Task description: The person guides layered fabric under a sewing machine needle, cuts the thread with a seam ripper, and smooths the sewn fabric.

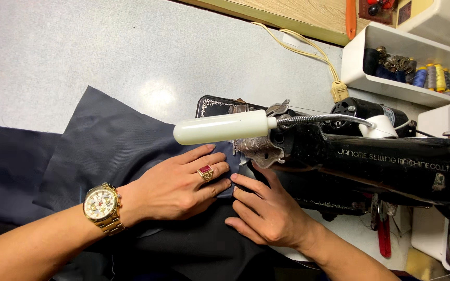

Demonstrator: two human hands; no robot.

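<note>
Both hands flat, fingers extended: left hand (175, 184) and right hand (266, 211) press dark fabric (110, 151) beside black sewing machine (391, 161); needle area apparently hidden.

Both hands (220, 192) flat on dark fabric (110, 145)

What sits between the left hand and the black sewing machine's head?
In the head view, the right hand's fingertips and a strip of dark fabric lie between left hand and sewing machine.
</note>
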